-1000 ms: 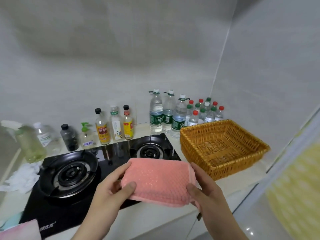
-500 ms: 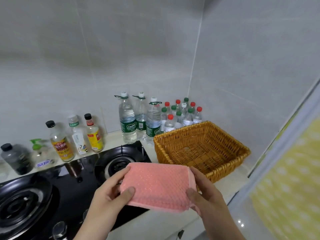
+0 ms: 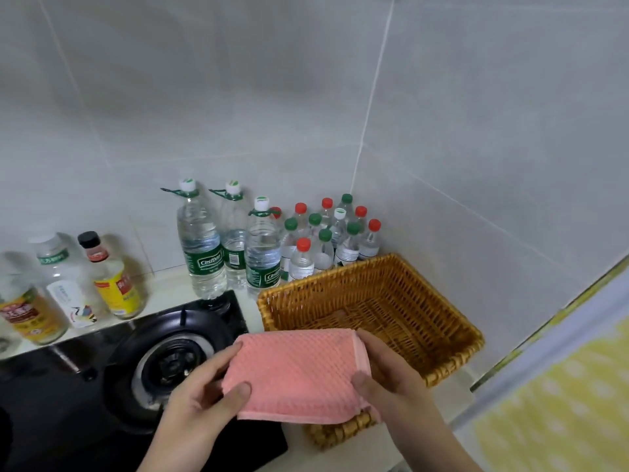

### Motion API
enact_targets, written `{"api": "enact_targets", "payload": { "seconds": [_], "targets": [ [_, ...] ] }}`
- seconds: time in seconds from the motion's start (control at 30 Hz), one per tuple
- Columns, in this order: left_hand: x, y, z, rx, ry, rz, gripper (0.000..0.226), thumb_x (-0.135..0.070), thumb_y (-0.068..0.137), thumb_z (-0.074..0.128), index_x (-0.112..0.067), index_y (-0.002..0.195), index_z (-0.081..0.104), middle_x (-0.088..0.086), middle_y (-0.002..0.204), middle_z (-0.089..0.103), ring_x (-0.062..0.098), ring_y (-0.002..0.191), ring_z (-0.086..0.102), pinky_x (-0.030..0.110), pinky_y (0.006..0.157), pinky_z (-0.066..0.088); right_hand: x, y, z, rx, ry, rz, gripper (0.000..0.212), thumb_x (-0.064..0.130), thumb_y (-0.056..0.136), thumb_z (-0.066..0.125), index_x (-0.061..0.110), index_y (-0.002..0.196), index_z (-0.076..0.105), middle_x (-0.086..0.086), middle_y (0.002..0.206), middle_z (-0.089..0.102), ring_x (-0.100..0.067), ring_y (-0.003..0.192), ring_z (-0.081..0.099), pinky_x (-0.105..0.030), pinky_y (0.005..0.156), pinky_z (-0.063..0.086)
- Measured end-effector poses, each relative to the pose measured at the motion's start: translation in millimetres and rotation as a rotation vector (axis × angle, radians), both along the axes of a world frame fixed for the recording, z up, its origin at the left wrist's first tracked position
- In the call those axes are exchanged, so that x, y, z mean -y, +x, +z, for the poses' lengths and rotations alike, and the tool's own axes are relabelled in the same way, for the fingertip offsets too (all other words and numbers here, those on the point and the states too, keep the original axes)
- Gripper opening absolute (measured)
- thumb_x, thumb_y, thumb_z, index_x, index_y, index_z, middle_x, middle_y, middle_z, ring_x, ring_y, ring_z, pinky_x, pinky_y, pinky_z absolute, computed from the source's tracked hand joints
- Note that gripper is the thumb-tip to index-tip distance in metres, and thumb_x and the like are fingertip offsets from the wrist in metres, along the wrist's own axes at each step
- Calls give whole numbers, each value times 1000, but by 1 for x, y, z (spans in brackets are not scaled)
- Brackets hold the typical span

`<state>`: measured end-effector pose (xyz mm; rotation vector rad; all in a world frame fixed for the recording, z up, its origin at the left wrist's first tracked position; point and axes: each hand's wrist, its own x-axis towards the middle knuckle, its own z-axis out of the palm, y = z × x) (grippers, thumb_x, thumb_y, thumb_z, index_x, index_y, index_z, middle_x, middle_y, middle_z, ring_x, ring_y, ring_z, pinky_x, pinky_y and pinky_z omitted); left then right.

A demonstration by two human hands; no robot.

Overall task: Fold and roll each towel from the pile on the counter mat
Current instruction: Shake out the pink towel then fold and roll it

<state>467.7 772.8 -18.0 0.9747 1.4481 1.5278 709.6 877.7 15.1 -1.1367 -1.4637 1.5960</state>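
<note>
Head view. A folded pink towel (image 3: 296,376) with a waffle texture is held between both hands at the lower centre of the view. Its left edge is gripped by the left hand (image 3: 200,400), with the thumb laid on the upper face and the fingers curled round the far side. Its right, hemmed edge is gripped by the right hand (image 3: 391,376), with the thumb pressed on top and the fingers wrapped along the edge. The towel is presented as a flat rectangle, tilted slightly down toward the person.

Part of the near side of a brown wicker basket (image 3: 340,277) is covered by the towel; whether the two touch cannot be told. The basket is set on the pale worktop (image 3: 170,287) in the corner of the tiled wall (image 3: 238,97), just beside a black gas hob (image 3: 51,403). One burner (image 3: 170,362) of the hob is seen immediately left of the towel.

Three large water bottles (image 3: 200,247) are stood upright behind the hob. A cluster of small bottles (image 3: 323,240) with red and green caps is placed behind the basket. Condiment bottles (image 3: 112,277) are lined along the wall at the left.
</note>
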Motion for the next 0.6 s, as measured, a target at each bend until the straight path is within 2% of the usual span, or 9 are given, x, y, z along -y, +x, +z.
{"api": "enact_targets", "payload": {
  "seconds": [0.07,0.13,0.17,0.23,0.3,0.4,0.47,0.53,0.6],
  "targets": [
    [-13,3,-1,1,-6,16,88,-54,45,91,-13,118,65,-4,120,70,7,105,66,14,88,50,-12,3,0,16,4,5,44,5,87,67,38,115,62,17,118,66,-4,110,60,-20,80,53],
    [-24,9,1,22,21,34,54,-18,65,85,-12,114,66,-4,118,70,2,98,67,11,83,50,-24,6,1,43,1,13,45,8,88,67,40,118,61,20,127,59,-2,117,53,-22,89,50],
    [-29,14,4,13,28,48,46,1,69,77,-12,112,66,-5,117,71,1,95,67,10,81,50,-30,7,1,50,3,17,45,9,88,67,40,119,60,20,130,56,-2,120,50,-21,91,48],
    [-38,20,2,-7,17,75,50,18,72,66,-11,112,66,-6,115,71,0,93,67,9,80,50,-43,10,2,73,17,30,45,9,89,66,42,119,58,20,133,54,-2,124,47,-16,89,45],
    [-48,25,0,-8,11,119,51,21,73,65,-11,112,66,-7,113,72,-1,94,67,8,79,49,-57,13,2,113,32,56,47,11,90,65,47,118,56,22,132,52,-2,125,45,-15,89,43],
    [-63,37,-4,-2,-5,166,50,22,75,63,-10,112,66,-10,112,71,-2,94,66,8,79,49,-81,21,-2,169,25,106,52,13,90,64,48,127,53,21,136,51,-6,129,44,-31,104,42],
    [-73,49,-4,3,-24,187,50,21,75,63,-11,113,66,-13,113,70,-2,94,66,8,80,49,-98,27,-6,181,24,162,54,15,90,65,52,127,52,22,136,52,-4,129,46,-34,108,40],
    [-83,57,-6,3,-40,208,49,18,76,66,-16,111,68,-16,115,69,-3,95,66,9,82,49,-116,33,-11,185,73,220,53,17,90,66,60,118,53,24,133,55,3,124,49,-29,106,43],
    [-91,66,-9,-17,-56,210,44,3,78,75,-24,113,72,-13,120,68,0,102,65,14,91,48,-133,38,-13,172,83,271,53,14,90,65,59,115,52,24,128,59,12,114,54,-13,89,48]
  ]
}}
